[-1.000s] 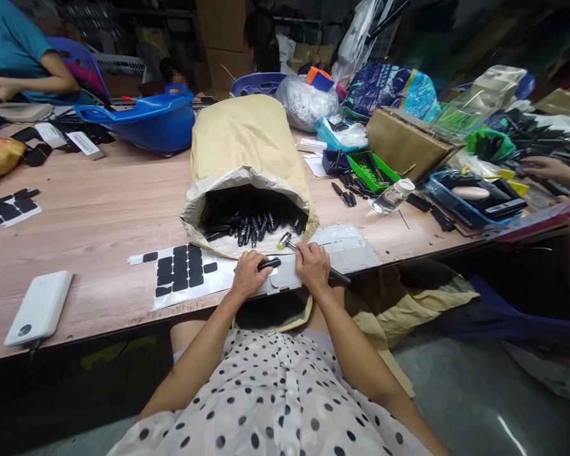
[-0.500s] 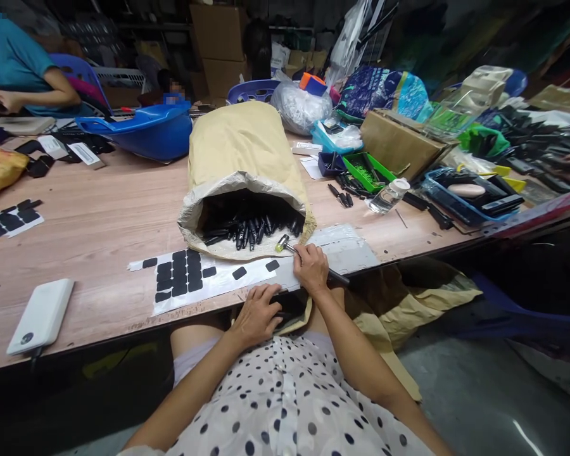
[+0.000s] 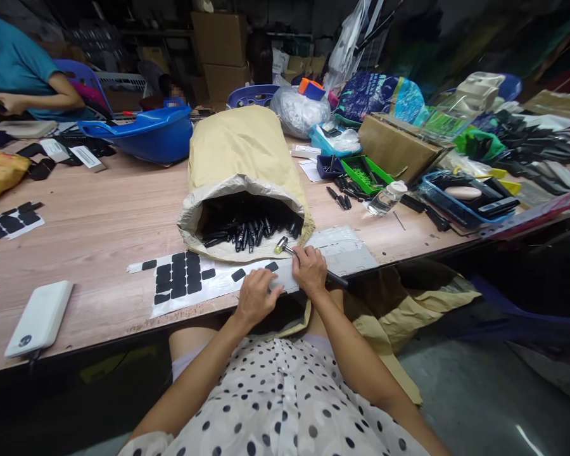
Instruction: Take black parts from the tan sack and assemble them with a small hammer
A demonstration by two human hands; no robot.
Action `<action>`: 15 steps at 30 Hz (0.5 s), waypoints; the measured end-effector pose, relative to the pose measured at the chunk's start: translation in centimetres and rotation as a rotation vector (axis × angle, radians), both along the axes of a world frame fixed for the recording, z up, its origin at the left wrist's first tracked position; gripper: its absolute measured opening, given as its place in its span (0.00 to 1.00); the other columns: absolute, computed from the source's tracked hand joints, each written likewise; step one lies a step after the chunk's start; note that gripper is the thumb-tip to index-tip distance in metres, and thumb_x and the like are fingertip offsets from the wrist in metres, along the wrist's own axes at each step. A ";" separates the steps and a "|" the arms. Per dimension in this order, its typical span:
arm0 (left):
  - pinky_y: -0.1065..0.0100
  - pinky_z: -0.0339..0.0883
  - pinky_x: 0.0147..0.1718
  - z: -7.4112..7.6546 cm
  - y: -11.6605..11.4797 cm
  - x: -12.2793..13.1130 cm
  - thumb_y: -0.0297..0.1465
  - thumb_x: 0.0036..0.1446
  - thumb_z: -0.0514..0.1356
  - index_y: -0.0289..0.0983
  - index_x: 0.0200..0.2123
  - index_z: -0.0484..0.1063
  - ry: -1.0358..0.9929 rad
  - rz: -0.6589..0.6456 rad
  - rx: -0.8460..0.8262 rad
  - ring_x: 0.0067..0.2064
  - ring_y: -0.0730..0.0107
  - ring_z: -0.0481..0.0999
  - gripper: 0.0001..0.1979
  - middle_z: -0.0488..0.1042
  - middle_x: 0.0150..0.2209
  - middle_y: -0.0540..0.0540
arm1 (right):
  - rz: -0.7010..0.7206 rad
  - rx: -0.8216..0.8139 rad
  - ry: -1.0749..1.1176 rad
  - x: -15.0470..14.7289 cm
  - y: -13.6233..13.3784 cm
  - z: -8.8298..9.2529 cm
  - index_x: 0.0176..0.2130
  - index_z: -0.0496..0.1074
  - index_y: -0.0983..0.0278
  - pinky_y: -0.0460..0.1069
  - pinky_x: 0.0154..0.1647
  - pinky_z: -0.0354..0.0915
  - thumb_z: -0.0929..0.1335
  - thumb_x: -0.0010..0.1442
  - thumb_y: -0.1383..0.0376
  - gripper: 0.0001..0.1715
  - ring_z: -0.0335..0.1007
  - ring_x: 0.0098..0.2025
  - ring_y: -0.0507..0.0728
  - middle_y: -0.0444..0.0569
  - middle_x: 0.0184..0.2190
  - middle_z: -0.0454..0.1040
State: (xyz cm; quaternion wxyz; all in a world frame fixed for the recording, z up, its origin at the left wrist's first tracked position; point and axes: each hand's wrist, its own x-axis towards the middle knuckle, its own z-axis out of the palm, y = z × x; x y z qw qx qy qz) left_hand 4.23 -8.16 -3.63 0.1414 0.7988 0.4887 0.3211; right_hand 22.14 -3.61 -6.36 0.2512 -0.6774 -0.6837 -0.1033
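Note:
My right hand [image 3: 310, 269] is closed around a small hammer [image 3: 289, 249], its metal head with a yellow-green face pointing left and its black handle trailing to the right. It rests over a grey board [image 3: 346, 247] at the table edge. My left hand [image 3: 257, 296] hovers at the edge beside it, thumb apart from the fingers, with nothing visible in it. Just beyond its fingers lies a white sheet [image 3: 223, 288] bearing rounded black stickers [image 3: 179, 275]. Behind both hands a paper sack [image 3: 240, 142] lies mouth toward me, holding several glossy black pen-like parts [image 3: 251, 234].
A white power bank [image 3: 40, 316] with a cable lies at left. A blue basin [image 3: 142, 133], a green tray [image 3: 362, 174], a clear bottle [image 3: 387, 197] and a blue basket [image 3: 465, 202] stand farther off. Another open sack [image 3: 389, 304] hangs below the edge. A co-worker in blue [image 3: 23, 69] sits at far left.
My left hand has risen from the open sack at my lap and moved forward to the table edge by the white sheet. My right hand stays in place with the hammer.

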 end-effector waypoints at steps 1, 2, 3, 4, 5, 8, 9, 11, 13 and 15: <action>0.59 0.69 0.43 0.4 1.4 0.4 0.33 0.60 0.62 0.40 0.41 0.76 -0.026 0.079 -0.006 0.42 0.58 0.75 0.07 0.77 0.39 0.43 | 0.002 0.000 0.000 0.0 0.0 0.0 0.46 0.77 0.59 0.52 0.40 0.53 0.65 0.63 0.67 0.14 0.59 0.40 0.60 0.51 0.37 0.70; 0.59 0.69 0.43 0.8 2.9 0.8 0.33 0.60 0.62 0.39 0.41 0.76 -0.043 0.162 -0.008 0.42 0.58 0.75 0.07 0.77 0.38 0.43 | 0.004 -0.001 0.001 0.0 0.0 0.0 0.46 0.77 0.59 0.52 0.40 0.53 0.65 0.63 0.67 0.14 0.59 0.40 0.60 0.51 0.37 0.69; 0.58 0.69 0.43 1.2 4.5 1.2 0.34 0.60 0.62 0.39 0.41 0.76 -0.045 0.244 -0.011 0.42 0.57 0.74 0.08 0.76 0.38 0.43 | 0.005 -0.002 0.000 -0.1 0.0 0.0 0.46 0.77 0.59 0.52 0.40 0.53 0.65 0.63 0.67 0.15 0.58 0.40 0.60 0.51 0.37 0.69; 0.57 0.68 0.44 1.7 6.1 1.6 0.35 0.59 0.62 0.39 0.40 0.76 -0.039 0.319 -0.016 0.43 0.55 0.74 0.08 0.76 0.39 0.42 | 0.008 -0.003 0.000 -0.1 0.0 0.0 0.46 0.77 0.59 0.52 0.40 0.53 0.65 0.63 0.67 0.15 0.58 0.40 0.60 0.51 0.36 0.69; 0.56 0.68 0.45 2.1 7.6 2.0 0.36 0.58 0.63 0.39 0.40 0.76 -0.026 0.388 -0.025 0.45 0.53 0.73 0.09 0.75 0.40 0.41 | 0.010 -0.006 -0.002 -0.1 0.0 0.0 0.47 0.77 0.59 0.51 0.40 0.53 0.65 0.63 0.67 0.15 0.58 0.40 0.60 0.51 0.36 0.69; 0.54 0.67 0.47 3.1 11.3 3.2 0.38 0.56 0.65 0.40 0.37 0.76 0.040 0.541 -0.078 0.50 0.48 0.71 0.10 0.73 0.43 0.39 | 0.016 -0.021 -0.008 -0.1 0.0 0.0 0.47 0.77 0.59 0.51 0.40 0.53 0.65 0.63 0.67 0.15 0.58 0.40 0.60 0.51 0.36 0.69; 0.53 0.66 0.48 3.4 12.3 3.5 0.39 0.55 0.65 0.40 0.37 0.76 0.066 0.569 -0.099 0.51 0.46 0.70 0.10 0.73 0.44 0.38 | 0.018 -0.028 -0.010 -0.1 0.0 0.0 0.48 0.77 0.59 0.51 0.41 0.54 0.65 0.63 0.67 0.15 0.58 0.40 0.60 0.51 0.37 0.69; 0.51 0.65 0.49 3.7 13.6 4.0 0.40 0.54 0.66 0.39 0.36 0.76 0.118 0.592 -0.137 0.53 0.43 0.68 0.11 0.72 0.46 0.36 | 0.018 -0.035 -0.011 -0.1 0.0 0.0 0.48 0.77 0.59 0.51 0.41 0.54 0.65 0.63 0.67 0.15 0.58 0.40 0.60 0.51 0.37 0.69; 0.50 0.64 0.50 3.9 14.4 4.3 0.39 0.53 0.66 0.38 0.36 0.76 0.162 0.595 -0.169 0.54 0.42 0.67 0.12 0.72 0.48 0.35 | 0.016 -0.034 -0.008 -0.2 0.0 0.0 0.48 0.77 0.59 0.51 0.41 0.54 0.65 0.63 0.67 0.15 0.58 0.40 0.60 0.51 0.37 0.69; 0.49 0.63 0.51 4.0 14.9 4.4 0.37 0.52 0.65 0.37 0.36 0.77 0.188 0.602 -0.196 0.55 0.42 0.67 0.10 0.72 0.49 0.34 | 0.014 -0.029 -0.002 -0.3 -0.1 -0.1 0.47 0.77 0.59 0.51 0.41 0.54 0.65 0.63 0.66 0.15 0.58 0.40 0.60 0.51 0.37 0.69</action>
